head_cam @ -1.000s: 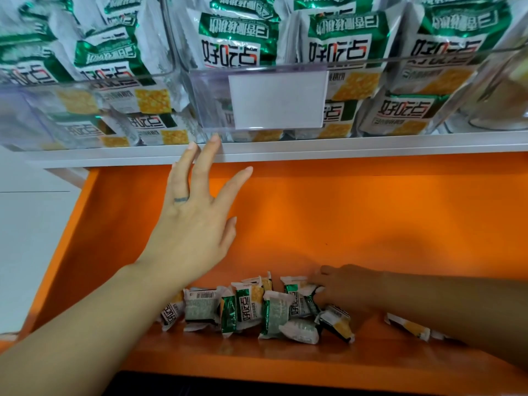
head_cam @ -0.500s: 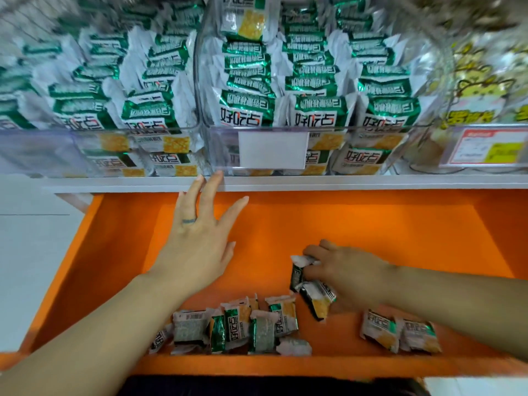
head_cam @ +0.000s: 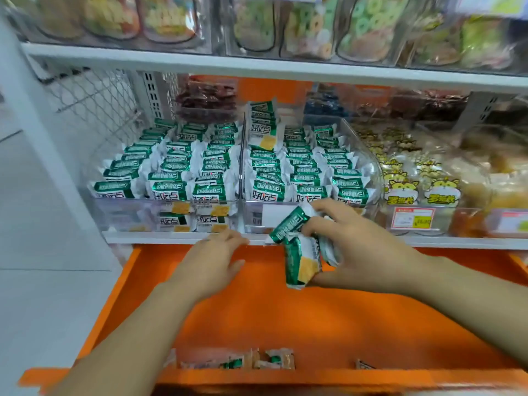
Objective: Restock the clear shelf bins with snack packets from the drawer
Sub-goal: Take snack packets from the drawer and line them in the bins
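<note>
Head view: crinkly green-and-white foil packets [head_cam: 300,258] gripped in right hand [head_cam: 357,247] above glossy orange drawer [head_cam: 285,318], just before clear rigid plastic bins [head_cam: 274,217]. Left hand [head_cam: 211,261] flat, fingers relaxed, at white shelf lip [head_cam: 160,238]. Loose packets [head_cam: 275,360] at drawer front.

Packet-filled clear bins [head_cam: 123,217] on white shelf [head_cam: 160,238]

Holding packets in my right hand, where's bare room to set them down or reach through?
The orange drawer floor is bare from the shelf lip to the loose packets at its near edge. The left bin and middle bin are packed to their front walls.
</note>
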Available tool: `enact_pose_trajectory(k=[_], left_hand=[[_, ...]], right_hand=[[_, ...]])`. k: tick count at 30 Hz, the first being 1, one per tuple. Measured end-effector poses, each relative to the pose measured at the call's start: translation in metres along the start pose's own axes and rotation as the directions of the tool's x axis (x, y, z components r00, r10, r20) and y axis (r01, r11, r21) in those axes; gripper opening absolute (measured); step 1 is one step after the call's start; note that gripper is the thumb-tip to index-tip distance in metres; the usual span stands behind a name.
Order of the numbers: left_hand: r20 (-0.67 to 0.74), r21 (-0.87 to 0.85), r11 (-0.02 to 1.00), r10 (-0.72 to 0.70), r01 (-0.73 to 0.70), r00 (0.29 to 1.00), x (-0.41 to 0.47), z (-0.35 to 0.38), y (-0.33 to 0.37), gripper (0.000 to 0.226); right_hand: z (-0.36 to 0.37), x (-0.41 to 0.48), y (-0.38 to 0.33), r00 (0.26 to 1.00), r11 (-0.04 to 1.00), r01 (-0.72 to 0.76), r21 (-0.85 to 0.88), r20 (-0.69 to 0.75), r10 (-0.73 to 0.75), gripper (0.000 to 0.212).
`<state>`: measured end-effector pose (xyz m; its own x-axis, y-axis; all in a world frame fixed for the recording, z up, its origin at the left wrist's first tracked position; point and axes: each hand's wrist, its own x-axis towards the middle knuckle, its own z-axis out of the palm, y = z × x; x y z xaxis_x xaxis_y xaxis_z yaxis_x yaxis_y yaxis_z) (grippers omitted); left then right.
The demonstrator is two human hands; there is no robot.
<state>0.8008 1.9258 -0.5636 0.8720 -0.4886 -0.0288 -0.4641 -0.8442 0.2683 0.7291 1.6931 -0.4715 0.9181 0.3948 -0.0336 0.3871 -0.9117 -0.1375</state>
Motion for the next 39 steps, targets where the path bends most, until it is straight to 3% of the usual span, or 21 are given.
enact_pose_trajectory(k=[5,9,13,16,19,24,27,32,35,39], left_hand=[[-0.211,-0.257,0.966,-0.044,-0.012,0.976,-0.001,-0.032,0.009,0.031],[-0.409,-0.428,0.896,-0.075,-0.118,0.91,0.003,-0.058,0.016,0.032],[-0.391,-0.656,0.732,-0.119,-0.185,0.913,0.011,-0.077,0.028,0.034],[-0.349,-0.681,0.702,-0.059,-0.21,0.935,0.017,-0.082,0.035,0.017],[-0.351,-0.73,0.651,-0.097,-0.208,0.931,0.023,-0.081,0.041,0.016],[-0.388,-0.692,0.688,-0.097,-0.22,0.916,0.041,-0.091,0.049,0.018],[-0.435,-0.564,0.803,-0.092,-0.191,0.896,0.058,-0.1,0.041,0.018],[-0.393,-0.382,0.921,-0.088,-0.075,0.915,0.093,-0.108,0.028,0.042],[-0.371,-0.226,0.973,-0.033,-0.055,0.928,0.117,-0.112,0.032,0.036],[-0.383,-0.051,0.998,-0.06,0.044,0.922,0.153,-0.115,0.033,0.031]], right_hand=[[-0.034,0.031,-0.004,0.953,0.978,-0.017,0.206,-0.294,0.078,0.058],[-0.039,0.056,-0.004,0.926,0.955,-0.001,0.297,-0.361,0.113,0.059],[-0.03,0.061,-0.011,0.915,0.914,0.049,0.403,-0.385,0.12,0.053],[-0.024,0.056,-0.014,0.915,0.884,0.084,0.46,-0.387,0.115,0.048],[-0.023,0.053,-0.01,0.918,0.875,0.098,0.475,-0.381,0.104,0.046],[-0.031,0.059,0.009,0.937,0.889,0.052,0.454,-0.33,0.114,0.057],[-0.034,0.066,0.027,0.926,0.916,-0.014,0.4,-0.34,0.163,0.06],[-0.042,0.076,0.064,0.87,0.939,-0.177,0.295,-0.4,0.29,0.071],[-0.038,0.082,0.082,0.839,0.927,-0.213,0.309,-0.427,0.336,0.073],[-0.034,0.094,0.093,0.825,0.912,-0.235,0.335,-0.427,0.37,0.072]])
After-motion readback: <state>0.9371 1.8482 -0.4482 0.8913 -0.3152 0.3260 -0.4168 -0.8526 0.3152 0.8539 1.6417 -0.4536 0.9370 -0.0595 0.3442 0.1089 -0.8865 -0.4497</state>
